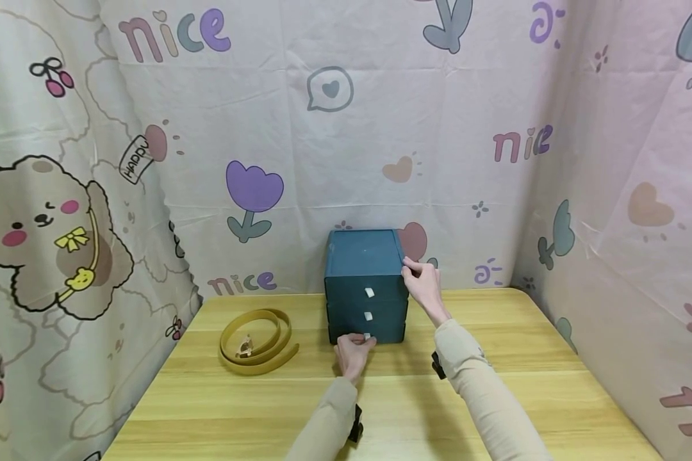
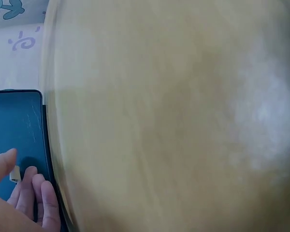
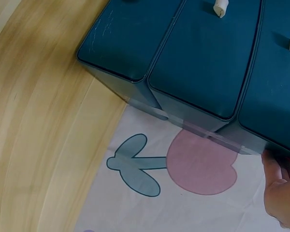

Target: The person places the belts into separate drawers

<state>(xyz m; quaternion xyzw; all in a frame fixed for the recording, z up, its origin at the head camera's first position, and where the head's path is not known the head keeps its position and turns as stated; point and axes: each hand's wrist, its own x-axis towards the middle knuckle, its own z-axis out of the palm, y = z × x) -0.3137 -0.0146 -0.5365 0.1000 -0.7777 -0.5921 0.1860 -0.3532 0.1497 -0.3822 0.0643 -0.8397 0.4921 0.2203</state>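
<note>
A dark teal three-drawer box (image 1: pixel 364 253) stands on the table with its drawers closed. Each drawer front carries a small white pull tab. My left hand (image 1: pixel 353 353) is low at the bottom drawer. In the left wrist view, its thumb and fairly straight fingers (image 2: pixel 26 195) lie on either side of the bottom white tab (image 2: pixel 15 174), which shows in the gap between them. My right hand (image 1: pixel 423 282) holds the box's upper right edge, thumb and bent fingers at the side; in the right wrist view, the box partly hides those fingertips.
A coiled mustard-yellow belt (image 1: pixel 254 368) with a metal buckle (image 1: pixel 245 347) lies on the wooden table (image 1: pixel 207 416) to the left of the box. Patterned cloth (image 1: pixel 346 147) hangs right behind the box and along both sides of the table.
</note>
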